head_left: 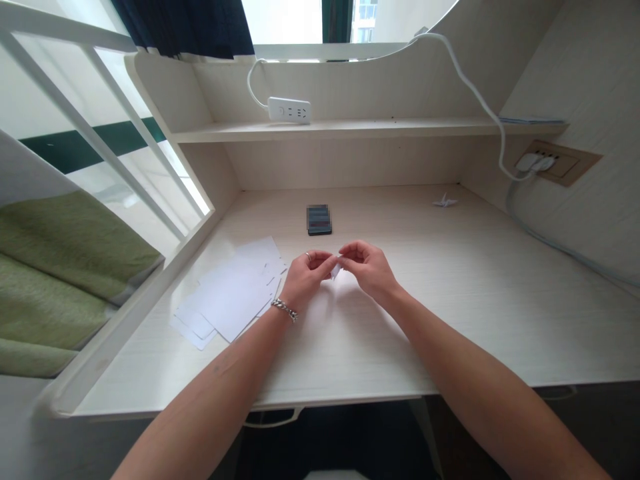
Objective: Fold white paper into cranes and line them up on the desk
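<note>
While both hands are working on the near side of the dark device (319, 220), the left hand (303, 277) and right hand (373, 268) are pinching the small folded paper (335, 271), fingers closed on it from both sides. Shelf (350, 130), beyond the device, is carrying the white power strip (289, 111). Folded paper is looking angular; creases too small to read. Plain white sheets (240, 287) are lying flat, overlapping, left of the device and nearer the person. Paper crane (444, 201), pointed wings, is sitting well right of the device. Worktop (480, 280), pale, faintly grained, is supporting the device. White cable (467, 81) is running down to the wall socket (567, 162), far right of the device.
</note>
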The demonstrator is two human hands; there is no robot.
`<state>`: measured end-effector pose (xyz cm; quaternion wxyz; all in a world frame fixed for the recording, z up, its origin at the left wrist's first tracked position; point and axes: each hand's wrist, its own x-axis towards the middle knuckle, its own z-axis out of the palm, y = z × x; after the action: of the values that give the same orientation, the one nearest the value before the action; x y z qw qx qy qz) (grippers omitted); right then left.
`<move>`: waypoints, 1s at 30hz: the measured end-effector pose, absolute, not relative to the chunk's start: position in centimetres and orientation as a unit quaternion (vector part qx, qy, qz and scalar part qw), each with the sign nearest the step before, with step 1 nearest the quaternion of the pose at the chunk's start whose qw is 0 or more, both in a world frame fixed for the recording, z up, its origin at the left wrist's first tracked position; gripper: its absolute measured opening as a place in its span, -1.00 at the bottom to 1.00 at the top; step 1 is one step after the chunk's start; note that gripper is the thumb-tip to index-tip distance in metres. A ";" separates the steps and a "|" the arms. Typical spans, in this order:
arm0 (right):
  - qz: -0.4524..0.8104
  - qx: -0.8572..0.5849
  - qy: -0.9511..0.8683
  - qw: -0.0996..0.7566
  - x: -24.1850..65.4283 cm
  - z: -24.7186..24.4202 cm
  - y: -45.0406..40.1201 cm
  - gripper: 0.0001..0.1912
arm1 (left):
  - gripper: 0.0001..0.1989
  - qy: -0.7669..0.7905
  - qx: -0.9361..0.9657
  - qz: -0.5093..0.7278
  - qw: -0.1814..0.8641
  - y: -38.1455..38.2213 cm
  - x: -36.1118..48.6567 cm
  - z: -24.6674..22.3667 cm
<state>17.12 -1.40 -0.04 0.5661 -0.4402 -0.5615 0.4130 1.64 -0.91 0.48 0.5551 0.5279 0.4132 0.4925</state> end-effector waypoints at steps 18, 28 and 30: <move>0.394 -0.457 -0.617 0.505 17.3 0.1 -1.7 -0.85 | -0.77 0.444 0.696 0.392 0.405 -0.8 0.8 0.2; 0.500 -0.456 -0.568 0.468 17.7 0.7 -1.8 -0.70 | -0.95 0.436 0.744 0.446 0.239 -1.0 0.1 0.8; 0.511 -0.449 -0.558 0.476 17.8 1.0 -1.9 -0.72 | -0.92 0.431 0.718 0.473 0.275 -0.7 0.0 0.6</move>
<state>17.82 -1.93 0.96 0.4756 -0.4487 -0.5584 0.5105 0.02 -0.74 0.60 0.2746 0.7178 0.4309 0.4729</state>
